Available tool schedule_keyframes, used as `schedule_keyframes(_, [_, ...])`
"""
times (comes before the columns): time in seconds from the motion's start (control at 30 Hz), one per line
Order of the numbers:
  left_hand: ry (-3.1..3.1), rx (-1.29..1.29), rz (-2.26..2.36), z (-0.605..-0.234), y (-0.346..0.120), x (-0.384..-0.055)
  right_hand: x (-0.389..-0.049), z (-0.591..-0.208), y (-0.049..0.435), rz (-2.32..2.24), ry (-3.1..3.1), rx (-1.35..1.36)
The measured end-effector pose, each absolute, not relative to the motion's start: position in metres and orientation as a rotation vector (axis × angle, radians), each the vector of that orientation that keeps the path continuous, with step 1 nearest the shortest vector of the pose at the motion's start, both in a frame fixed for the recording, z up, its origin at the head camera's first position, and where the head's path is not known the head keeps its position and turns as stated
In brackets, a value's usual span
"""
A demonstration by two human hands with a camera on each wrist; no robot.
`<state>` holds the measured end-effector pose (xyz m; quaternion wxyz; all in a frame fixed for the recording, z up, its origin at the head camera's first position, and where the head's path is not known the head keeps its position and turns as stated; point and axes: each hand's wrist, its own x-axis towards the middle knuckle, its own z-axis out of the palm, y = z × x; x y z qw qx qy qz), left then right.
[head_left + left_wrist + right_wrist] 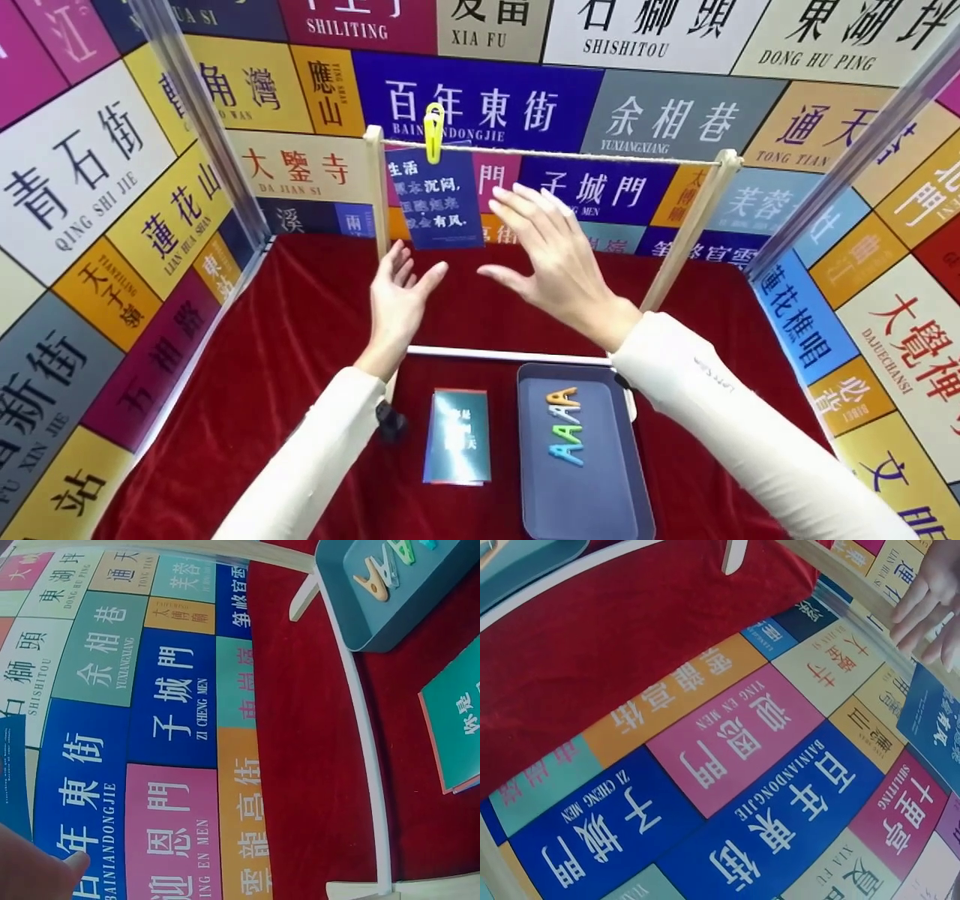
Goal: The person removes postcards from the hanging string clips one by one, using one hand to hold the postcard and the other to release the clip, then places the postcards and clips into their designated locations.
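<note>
A dark blue card (441, 199) with white Chinese text hangs from a rope (570, 155), held at its top by a yellow clothespin (433, 135). My left hand (396, 304) is just below the card's lower left, thumb apart from the fingers and nothing between them. Right of the card, my right hand (551, 259) is raised with fingers extended and thumb spread, holding nothing. In the right wrist view the left hand (934, 604) shows beside the hanging card (932, 720). Only part of the left hand (37, 870) shows in the left wrist view.
A wooden frame (690, 229) carries the rope, with a white bar (510, 355) low down. In front, a grey-blue tray (585, 495) holds several clothespins (566, 433) in orange, white, green and blue. Left of it lies a stack of cards (459, 439) on red cloth (315, 442).
</note>
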<state>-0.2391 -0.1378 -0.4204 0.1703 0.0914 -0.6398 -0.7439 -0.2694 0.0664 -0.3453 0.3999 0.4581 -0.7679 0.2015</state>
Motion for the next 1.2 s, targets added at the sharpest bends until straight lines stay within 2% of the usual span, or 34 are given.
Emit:
schedule_keyframes(0.63, [-1.694, 0.355, -2.208, -0.410, -0.132, -0.259, -0.289, -0.310, 0.034, 0.496, -1.940, 1.183])
schedule_keyframes(1.2, [-1.365, 0.343, -2.493, -0.407, -0.127, -0.270, -0.306, -0.275, 0.012, 0.515, -2.131, 1.115])
